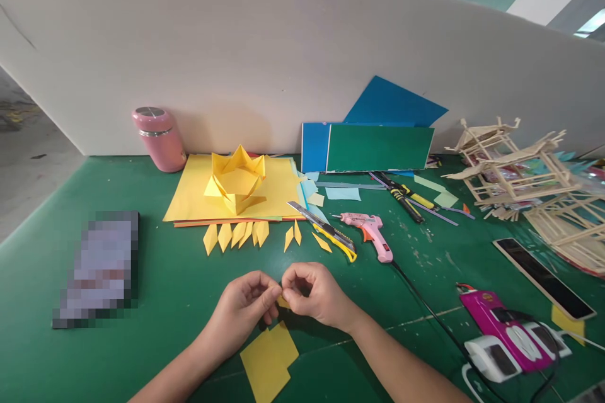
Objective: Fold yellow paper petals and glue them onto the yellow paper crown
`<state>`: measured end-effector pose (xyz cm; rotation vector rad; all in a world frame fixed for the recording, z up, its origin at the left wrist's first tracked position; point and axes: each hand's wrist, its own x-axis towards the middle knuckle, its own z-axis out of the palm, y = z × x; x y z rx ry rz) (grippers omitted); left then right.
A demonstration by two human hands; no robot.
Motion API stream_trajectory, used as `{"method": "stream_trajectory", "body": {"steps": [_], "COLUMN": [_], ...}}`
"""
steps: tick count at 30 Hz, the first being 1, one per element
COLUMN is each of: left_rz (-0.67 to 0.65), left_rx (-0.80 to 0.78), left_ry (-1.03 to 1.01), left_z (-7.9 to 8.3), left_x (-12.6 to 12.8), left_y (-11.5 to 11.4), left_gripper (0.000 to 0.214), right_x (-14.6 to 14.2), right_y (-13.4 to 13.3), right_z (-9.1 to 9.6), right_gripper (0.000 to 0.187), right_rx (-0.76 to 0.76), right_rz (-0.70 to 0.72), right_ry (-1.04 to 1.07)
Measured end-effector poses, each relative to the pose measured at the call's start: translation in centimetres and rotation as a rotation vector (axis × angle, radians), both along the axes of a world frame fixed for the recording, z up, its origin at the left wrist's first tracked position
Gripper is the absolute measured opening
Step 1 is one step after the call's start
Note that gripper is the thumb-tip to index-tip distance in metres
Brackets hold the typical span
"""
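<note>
My left hand [246,308] and my right hand [312,295] meet low over the green table [155,277], fingers pinched together on a small folded piece of yellow paper [283,302] that is mostly hidden between them. Just below the hands lies a flat yellow paper sheet [269,362]. Beyond the hands a row of several folded yellow diamond pieces [236,234] sits on the table. A folded yellow paper crown shape [236,181] rests on a stack of yellow sheets [193,198].
A utility knife [326,230], a pink glue gun [371,233] with its cord, a pink flask [158,138], blue and green card [378,145], wooden stick models [520,170], a power strip [501,352], a magenta device [496,324] and a phone [543,277] surround the work spot. A white wall stands behind.
</note>
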<state>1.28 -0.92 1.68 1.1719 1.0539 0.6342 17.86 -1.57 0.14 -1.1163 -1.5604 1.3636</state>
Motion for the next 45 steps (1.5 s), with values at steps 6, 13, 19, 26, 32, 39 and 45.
{"method": "stream_trajectory", "body": {"steps": [6,13,19,26,32,39,45], "left_rz": [-0.058,-0.138,-0.008,0.110,0.142,0.165,0.148], "left_rx": [-0.020,-0.048,-0.005,-0.029,-0.107,-0.196,-0.175], "left_ry": [0.046,-0.005,-0.007,-0.058,-0.048,-0.116,-0.095], "left_z": [0.7,0.5,-0.1,-0.2,0.2,0.7,0.3], "left_x": [0.3,0.0,0.1,0.3,0.3,0.6,0.6], "left_y": [1.1,2.0,1.4,1.6,1.4,1.2,0.9], "left_gripper": [0.039,0.041,0.040,0.041,0.044,0.050,0.047], "right_x": [0.3,0.7,0.6,0.4,-0.2,-0.2,-0.7], "right_y": [0.2,0.6,0.6,0.4,-0.1,-0.2,-0.4], "right_z": [0.3,0.4,0.2,0.0,0.3,0.6,0.7], "right_gripper": [0.010,0.013,0.024,0.013,0.014,0.010,0.013], "right_rx": [0.000,-0.073,-0.150,0.300,0.769,0.902,0.820], "right_rz": [-0.031,-0.011,-0.013,-0.104,-0.157,-0.252,-0.303], "right_ry": [-0.019,0.008,0.052,-0.106,-0.399,-0.520,-0.437]}}
